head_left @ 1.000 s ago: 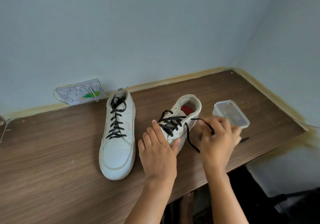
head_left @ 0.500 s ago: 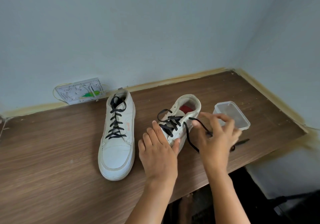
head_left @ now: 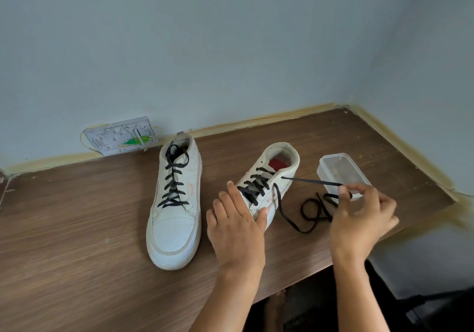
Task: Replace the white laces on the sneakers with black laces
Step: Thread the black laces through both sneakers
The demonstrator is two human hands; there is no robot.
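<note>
My right hand (head_left: 359,218) had drawn the pinched black lace (head_left: 311,181) taut rightward; my left hand (head_left: 237,225) pressed flat on the sneaker (head_left: 269,177).

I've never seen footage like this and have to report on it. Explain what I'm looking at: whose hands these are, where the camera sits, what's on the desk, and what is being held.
There is no machine here. A person wears a wide-angle camera on the head, so the single view looks forward and down at their own two bare hands.

On the brown wooden desk stand two white sneakers. The left sneaker is already threaded with a black lace. The right sneaker is laced partway up, and its black lace runs out to the side.

The left hand lies flat on the front of the right sneaker, steadying it. The right hand pinches the lace, pulled out straight from an upper eyelet; the other loose end lies in loops on the desk.

Beside the right sneaker sits a clear plastic container. A white wired panel leans against the wall.
</note>
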